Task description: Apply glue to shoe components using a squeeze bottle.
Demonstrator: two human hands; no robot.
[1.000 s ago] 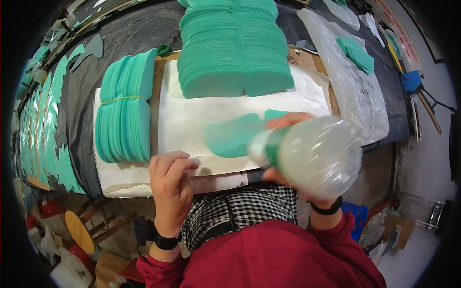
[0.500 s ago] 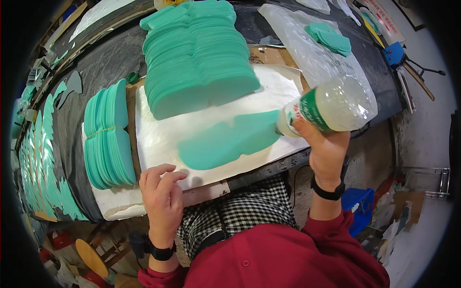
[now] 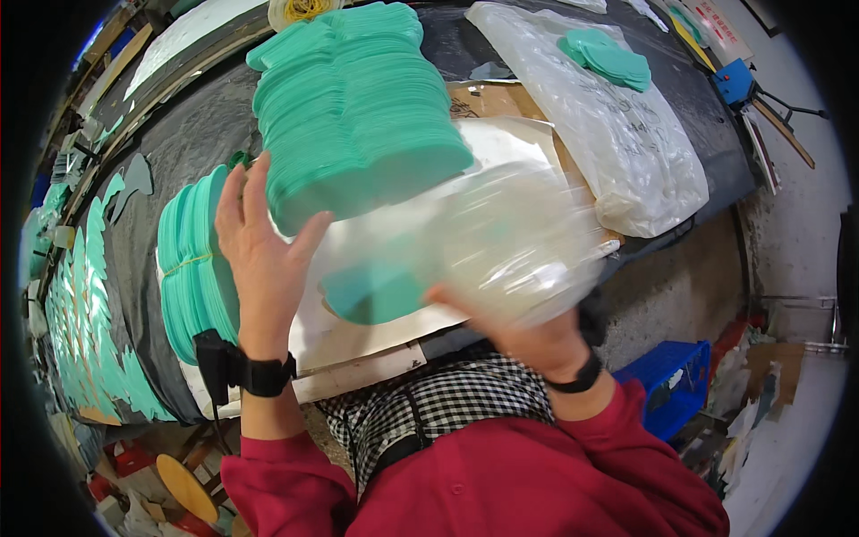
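Observation:
My right hand is wrapped round a large clear plastic bottle, which is smeared by motion over the white sheet. Under the bottle lies a single green insole-shaped piece, partly hidden. My left hand, fingers spread and holding nothing, hovers between a tall stack of green pieces and a smaller bundle bound with a yellow rubber band. Just past its fingertips a small dark green cap shows in part.
A crumpled clear plastic bag lies at the right, with a few green pieces on it. A roll with yellow rubber bands stands at the far edge. Green offcuts spread along the left. A blue crate sits below the table's right side.
The bottle has swung left with my right hand, from the right edge of the white sheet to over it. My left hand has moved up and away from the near edge, its fingers spreading.

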